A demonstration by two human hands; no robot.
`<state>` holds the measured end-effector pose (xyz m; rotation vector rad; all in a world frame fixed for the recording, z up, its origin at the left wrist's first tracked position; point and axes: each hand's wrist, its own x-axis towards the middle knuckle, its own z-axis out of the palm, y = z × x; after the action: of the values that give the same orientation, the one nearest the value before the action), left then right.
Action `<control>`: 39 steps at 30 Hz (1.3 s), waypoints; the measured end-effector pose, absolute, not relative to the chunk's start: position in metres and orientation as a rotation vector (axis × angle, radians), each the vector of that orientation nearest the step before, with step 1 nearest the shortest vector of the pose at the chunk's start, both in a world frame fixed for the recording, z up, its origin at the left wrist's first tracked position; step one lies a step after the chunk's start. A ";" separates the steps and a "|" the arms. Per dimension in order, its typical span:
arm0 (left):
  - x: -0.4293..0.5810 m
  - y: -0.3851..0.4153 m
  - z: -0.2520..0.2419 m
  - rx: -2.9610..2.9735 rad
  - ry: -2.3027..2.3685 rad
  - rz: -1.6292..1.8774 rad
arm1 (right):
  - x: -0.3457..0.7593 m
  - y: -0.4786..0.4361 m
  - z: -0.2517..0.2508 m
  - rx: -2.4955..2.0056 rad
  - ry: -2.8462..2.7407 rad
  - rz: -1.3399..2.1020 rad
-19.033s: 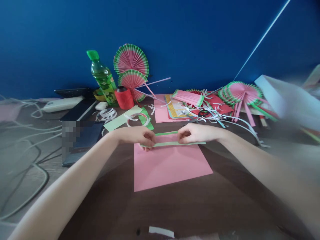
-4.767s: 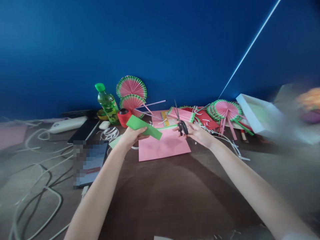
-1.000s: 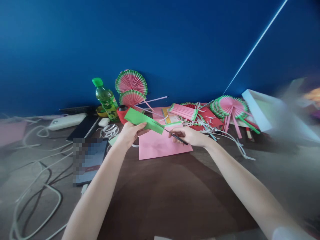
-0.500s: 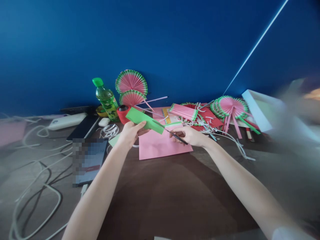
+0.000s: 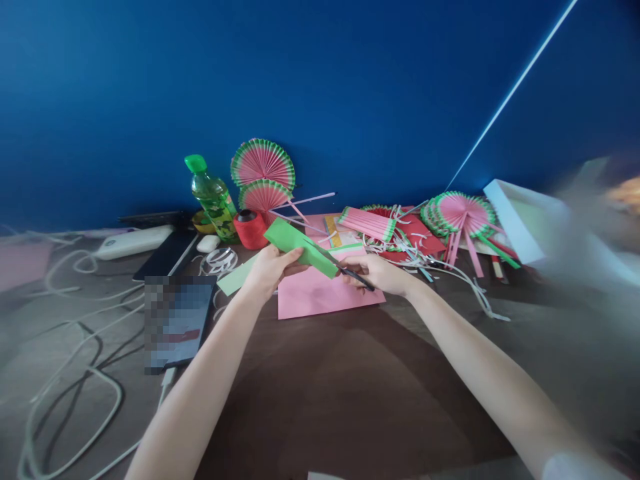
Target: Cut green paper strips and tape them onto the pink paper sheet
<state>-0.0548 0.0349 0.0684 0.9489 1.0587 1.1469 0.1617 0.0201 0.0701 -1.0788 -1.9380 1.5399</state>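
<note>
My left hand [image 5: 271, 267] is closed on a folded green paper [image 5: 301, 248] and holds it up above the table. My right hand [image 5: 381, 273] grips black scissors [image 5: 356, 277], and their blades reach into the right end of that green paper. Under both hands a pink sheet [image 5: 325, 295] lies flat on the brown table [image 5: 350, 387]. A pale green strip [image 5: 235, 279] lies just left of my left hand.
At the back stand a green bottle [image 5: 213, 197], a red spool [image 5: 251, 229] and pink-and-green paper fans [image 5: 263, 163]. More fans [image 5: 457, 213], folded pleats and paper strips lie at the right, beside a white box [image 5: 520, 220]. A tablet [image 5: 175, 320] and cables [image 5: 70, 373] lie at the left.
The green paper and my left hand have shifted a little to the right, further onto the scissor blades. The pale green strip on the table now shows more.
</note>
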 end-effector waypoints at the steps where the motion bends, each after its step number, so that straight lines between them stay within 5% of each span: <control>1: -0.054 0.034 0.067 0.956 1.054 1.140 | 0.161 0.020 0.070 -1.065 -1.932 1.544; 39: -0.037 0.022 0.069 0.864 0.970 0.880 | 0.155 0.019 0.066 -1.016 -1.885 1.519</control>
<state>-0.0366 0.0221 0.0689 0.8644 0.9696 0.8797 0.1551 0.0190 0.0662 -1.0160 -1.8850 1.5195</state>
